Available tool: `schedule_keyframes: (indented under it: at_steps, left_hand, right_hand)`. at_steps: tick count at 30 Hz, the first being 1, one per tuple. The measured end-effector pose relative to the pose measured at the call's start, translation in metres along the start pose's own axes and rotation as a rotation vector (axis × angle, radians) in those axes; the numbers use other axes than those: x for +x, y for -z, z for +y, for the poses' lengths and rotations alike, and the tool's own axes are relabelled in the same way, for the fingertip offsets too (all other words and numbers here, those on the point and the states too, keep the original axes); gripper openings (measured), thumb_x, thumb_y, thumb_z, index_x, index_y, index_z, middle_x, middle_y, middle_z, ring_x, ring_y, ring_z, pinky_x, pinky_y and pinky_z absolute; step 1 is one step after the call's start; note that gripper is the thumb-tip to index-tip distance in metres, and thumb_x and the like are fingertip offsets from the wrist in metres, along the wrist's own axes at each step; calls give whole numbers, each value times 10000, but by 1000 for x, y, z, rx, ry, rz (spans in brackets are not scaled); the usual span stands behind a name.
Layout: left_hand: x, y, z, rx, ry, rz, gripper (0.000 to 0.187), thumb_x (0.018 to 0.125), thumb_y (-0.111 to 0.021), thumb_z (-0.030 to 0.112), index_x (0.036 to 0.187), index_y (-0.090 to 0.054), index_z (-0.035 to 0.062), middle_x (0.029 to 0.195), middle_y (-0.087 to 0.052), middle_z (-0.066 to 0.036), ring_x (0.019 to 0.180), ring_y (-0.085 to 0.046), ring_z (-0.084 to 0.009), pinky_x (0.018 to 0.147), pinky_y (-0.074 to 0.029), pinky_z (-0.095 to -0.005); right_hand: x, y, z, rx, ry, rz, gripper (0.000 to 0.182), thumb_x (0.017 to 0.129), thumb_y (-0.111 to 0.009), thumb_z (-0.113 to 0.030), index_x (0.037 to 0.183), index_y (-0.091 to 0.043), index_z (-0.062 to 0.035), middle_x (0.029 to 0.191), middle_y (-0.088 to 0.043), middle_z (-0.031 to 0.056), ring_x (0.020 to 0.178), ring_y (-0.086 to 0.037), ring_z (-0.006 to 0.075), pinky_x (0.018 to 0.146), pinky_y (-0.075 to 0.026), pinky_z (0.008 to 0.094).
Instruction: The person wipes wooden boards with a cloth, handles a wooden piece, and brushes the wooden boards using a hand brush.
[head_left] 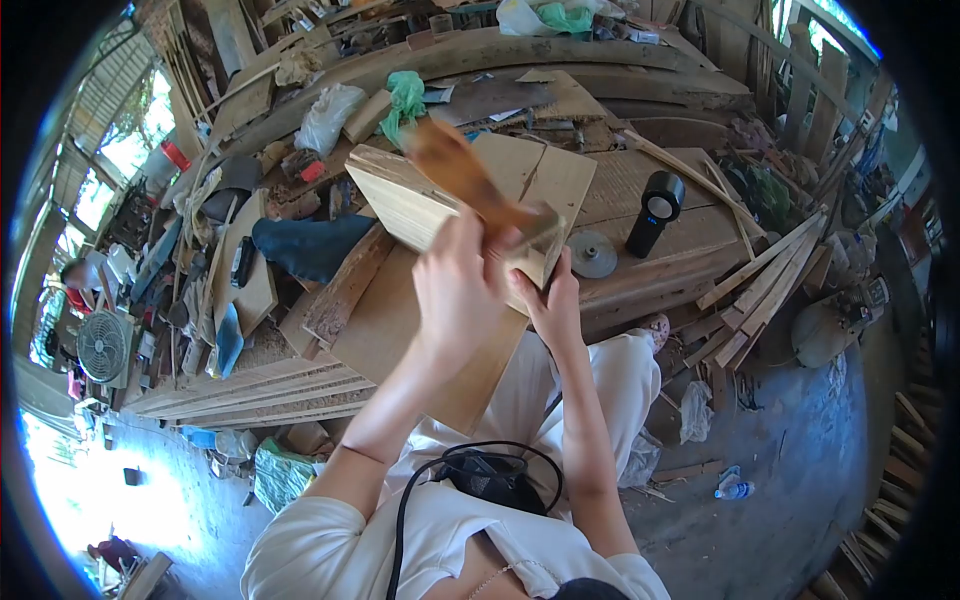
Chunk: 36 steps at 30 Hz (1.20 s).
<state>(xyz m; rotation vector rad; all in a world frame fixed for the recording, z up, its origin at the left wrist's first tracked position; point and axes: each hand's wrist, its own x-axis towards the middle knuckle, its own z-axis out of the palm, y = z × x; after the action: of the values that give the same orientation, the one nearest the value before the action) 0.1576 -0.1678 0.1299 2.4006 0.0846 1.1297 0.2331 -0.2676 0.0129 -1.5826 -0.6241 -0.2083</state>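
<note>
My left hand (458, 280) is closed around a brown wooden-handled tool (462, 176), blurred by motion. Its broad end points up and away to the left; a metallic-looking narrow end lies over the near end of a pale wooden block (400, 205). What kind of tool it is I cannot tell. That block slants across the bench in front of me, over my lap. My right hand (550, 300) grips the block's near right end, thumb and fingers at its corner. Under the block lies a flat brown board (385, 320).
On the bench (640, 285) to the right stand a black cylindrical device (655, 213) and a round metal disc (592, 255). Thin wood strips (775, 285) are heaped further right. A dark blue cloth (310, 246) and a fan (103, 345) are at left. Plastic bags (330, 115) lie behind.
</note>
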Motion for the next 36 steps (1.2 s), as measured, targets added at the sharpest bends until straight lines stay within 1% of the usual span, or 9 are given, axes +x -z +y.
schedule_keyframes:
  at_steps: [6,10,12,16,18,22,30,31,36]
  left_hand:
    - [53,19,-89,414,317,208,350,936,-473,394,1022,-447,55,857,-630,-216,778,-603,-431,654,-455,-518]
    - [65,18,-112,635,133,355,304,947,-470,317,959,-452,14,914,-619,-194,817,-610,-390,635,-490,-464]
    - [54,6,-87,779,-11,318,236,904,-553,239,911,-487,12,842,-610,-122,756,-622,-256,603,-532,-351]
    - [8,-12,-16,382,-165,152,208,882,-588,205,834,-477,36,696,-538,-102,598,-593,-241,443,-484,-332]
    - [-4,-11,13,136,-277,95,198,866,-603,187,897,-482,34,758,-546,-114,611,-578,-295,515,-474,-397]
    - [1,-10,-13,-104,36,26,243,883,-611,197,956,-501,-7,787,-584,-190,709,-598,-356,588,-444,-414]
    - [61,24,-147,567,132,407,376,940,-481,340,1047,-459,-20,870,-605,-203,782,-602,-389,639,-491,-460]
    - [61,28,-153,580,159,389,373,939,-482,336,1060,-459,-16,884,-609,-203,795,-601,-389,650,-488,-465]
    - [37,37,-178,532,258,326,351,936,-488,328,1084,-464,11,917,-617,-197,820,-598,-389,677,-471,-476]
  right_hand:
    - [1,0,-2,-46,2,13,534,804,-706,-319,1153,-446,-9,937,-626,217,882,-611,399,732,-478,410]
    - [0,-1,-4,-33,14,10,538,804,-704,-328,1153,-444,-12,934,-626,217,879,-610,401,725,-477,412]
    - [0,-2,-3,-40,18,9,536,803,-705,-328,1149,-446,-11,936,-625,217,877,-610,402,723,-477,413]
    - [0,-2,-1,-30,-8,27,515,801,-707,-309,1136,-455,-10,947,-624,214,890,-608,401,731,-477,410]
    - [0,-2,1,-9,-29,8,514,800,-707,-305,1137,-455,-10,951,-622,215,900,-605,403,739,-476,407]
    - [2,0,-1,-17,38,38,495,807,-698,-284,1137,-451,-8,931,-622,215,887,-612,399,733,-477,401]
    - [6,-8,11,53,-20,137,463,825,-675,-285,1103,-443,3,848,-598,206,768,-617,344,694,-468,364]
    - [5,-8,11,62,24,176,447,864,-626,-349,1074,-450,4,828,-597,178,744,-600,258,691,-458,346]
    - [9,16,6,110,-84,314,443,949,-477,-407,1091,-466,13,892,-607,133,823,-540,188,752,-430,315]
